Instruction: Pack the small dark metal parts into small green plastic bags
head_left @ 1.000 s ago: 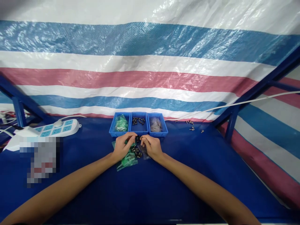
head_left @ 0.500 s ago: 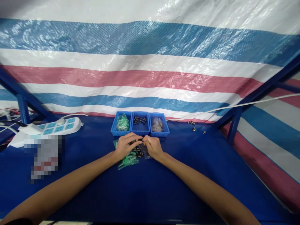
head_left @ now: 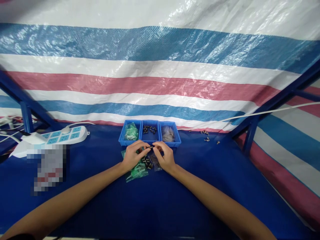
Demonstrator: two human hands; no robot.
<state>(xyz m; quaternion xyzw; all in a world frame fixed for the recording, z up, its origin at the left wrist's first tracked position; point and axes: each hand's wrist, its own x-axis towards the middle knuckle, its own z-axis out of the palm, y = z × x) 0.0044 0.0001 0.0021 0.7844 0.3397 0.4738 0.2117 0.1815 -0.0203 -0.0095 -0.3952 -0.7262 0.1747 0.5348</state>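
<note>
A small dark cylindrical part is pinched between the fingertips of my left hand and my right hand. Its exact kind is too small to make out. Below the hands lie several black-and-metal small parts in a loose pile. Green plastic bags are spread under and in front of my left hand, which partly hides them. Beside my right hand's fingers is a clear bag, partly covered.
Behind the hands stand three joined blue bins, with green bags, dark small parts and clear bags inside. Small metal pieces lie at the back right. A white power strip sits on the left of the blue table.
My right hand's fingers have loosened from a tight curl into a more extended pinch, and the dark part shows more plainly between both hands. The bins and bags stay put.
</note>
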